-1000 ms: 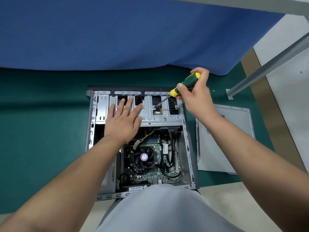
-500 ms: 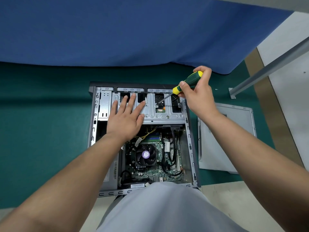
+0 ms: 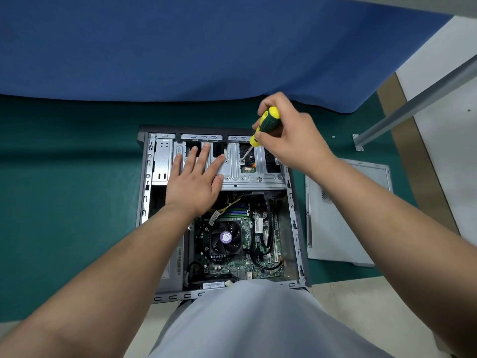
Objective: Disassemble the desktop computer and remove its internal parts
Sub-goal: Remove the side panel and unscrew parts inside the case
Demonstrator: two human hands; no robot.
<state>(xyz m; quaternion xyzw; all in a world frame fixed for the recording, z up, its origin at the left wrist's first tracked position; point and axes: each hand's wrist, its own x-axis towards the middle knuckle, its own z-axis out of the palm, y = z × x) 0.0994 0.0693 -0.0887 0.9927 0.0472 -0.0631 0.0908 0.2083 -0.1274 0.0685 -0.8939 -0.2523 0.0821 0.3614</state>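
An open desktop computer case (image 3: 296, 228) lies flat on the green mat. A silver metal drive cage (image 3: 247, 174) spans its far end. My left hand (image 3: 196, 177) presses flat on the cage's left part, fingers straight. My right hand (image 3: 289, 135) grips a green and yellow screwdriver (image 3: 265, 122), held steeply, with its tip on a screw (image 3: 242, 160) in the cage. Below the cage lie the motherboard (image 3: 232, 264), a black CPU fan (image 3: 225, 237) and black cables.
The removed grey side panel (image 3: 343, 215) lies flat to the right of the case. A blue cloth (image 3: 206, 47) hangs behind the mat. A metal table leg (image 3: 413, 104) stands at the far right, with small screws (image 3: 333, 136) near its foot.
My right hand has tilted the screwdriver more upright over the cage screw and shifted its grip on the handle. My left hand stays flat on the cage.
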